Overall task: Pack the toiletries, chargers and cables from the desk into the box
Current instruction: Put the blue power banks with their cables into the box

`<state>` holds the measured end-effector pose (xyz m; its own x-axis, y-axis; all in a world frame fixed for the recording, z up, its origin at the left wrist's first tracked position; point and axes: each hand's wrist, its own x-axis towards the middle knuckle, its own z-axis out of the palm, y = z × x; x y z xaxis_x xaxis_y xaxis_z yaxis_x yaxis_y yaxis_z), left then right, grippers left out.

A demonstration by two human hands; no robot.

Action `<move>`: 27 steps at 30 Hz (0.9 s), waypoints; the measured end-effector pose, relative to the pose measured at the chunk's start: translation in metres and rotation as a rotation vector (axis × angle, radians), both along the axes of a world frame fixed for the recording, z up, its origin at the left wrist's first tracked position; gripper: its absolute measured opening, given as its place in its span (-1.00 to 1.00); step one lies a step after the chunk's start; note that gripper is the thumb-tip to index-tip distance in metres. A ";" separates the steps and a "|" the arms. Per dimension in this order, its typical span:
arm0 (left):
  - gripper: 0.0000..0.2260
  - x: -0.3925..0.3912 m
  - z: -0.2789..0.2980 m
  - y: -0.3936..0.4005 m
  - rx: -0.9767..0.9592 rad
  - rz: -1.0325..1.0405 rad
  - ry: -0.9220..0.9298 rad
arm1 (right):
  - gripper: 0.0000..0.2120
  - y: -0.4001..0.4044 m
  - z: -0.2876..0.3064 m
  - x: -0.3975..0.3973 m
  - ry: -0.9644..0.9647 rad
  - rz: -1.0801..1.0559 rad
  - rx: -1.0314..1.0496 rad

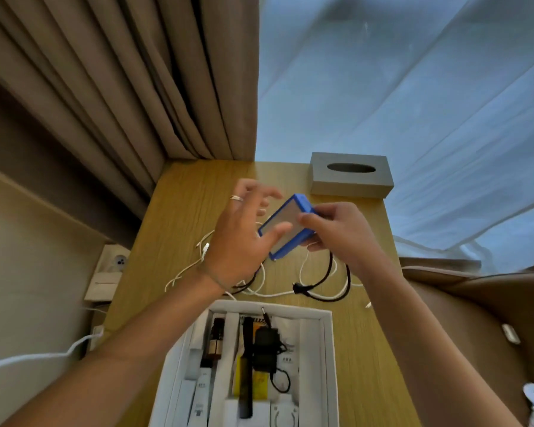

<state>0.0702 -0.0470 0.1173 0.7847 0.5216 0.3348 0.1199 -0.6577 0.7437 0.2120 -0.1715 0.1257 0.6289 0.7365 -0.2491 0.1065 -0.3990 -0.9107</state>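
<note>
Prob. hotel rm or bedroom: heavy pleated curtains (111, 87), sheer drape (413, 103), wood desk (182, 211) w/ tissue box (352, 180).

Right hand (336, 232) gripping, left hand (244, 238) spread open.

Cables (269, 282) lie on the desk (179, 211) behind the box (327, 349)

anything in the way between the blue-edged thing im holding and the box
Nothing visible blocks the path. The blue-edged device is held in the air by the right hand, with only loose cables lying flat on the desk between it and the white box. The box is open, though fairly full.
</note>
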 end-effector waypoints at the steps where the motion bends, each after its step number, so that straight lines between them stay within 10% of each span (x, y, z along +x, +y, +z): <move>1: -0.81 -0.014 -0.005 -0.009 0.033 0.045 -0.084 | -0.85 -0.002 0.000 -0.004 0.079 -0.048 0.039; 4: -0.92 -0.052 -0.029 -0.041 -0.030 -0.049 -0.048 | -0.81 -0.007 0.002 -0.019 0.285 -0.156 0.152; 9: -0.49 -0.074 -0.048 -0.068 -0.112 -0.227 0.279 | -0.78 -0.010 0.005 -0.049 0.524 -0.278 0.269; 13: -0.86 -0.079 -0.046 -0.075 -0.089 -0.393 0.353 | -0.72 -0.015 0.007 -0.068 0.662 -0.298 0.300; 17: -0.77 -0.103 -0.048 -0.061 -0.240 -0.491 0.454 | -0.74 -0.032 -0.001 -0.086 0.708 -0.315 0.290; 27: -0.70 -0.154 -0.077 -0.021 0.129 -0.494 0.579 | -0.77 -0.092 -0.061 -0.161 0.857 -0.621 0.175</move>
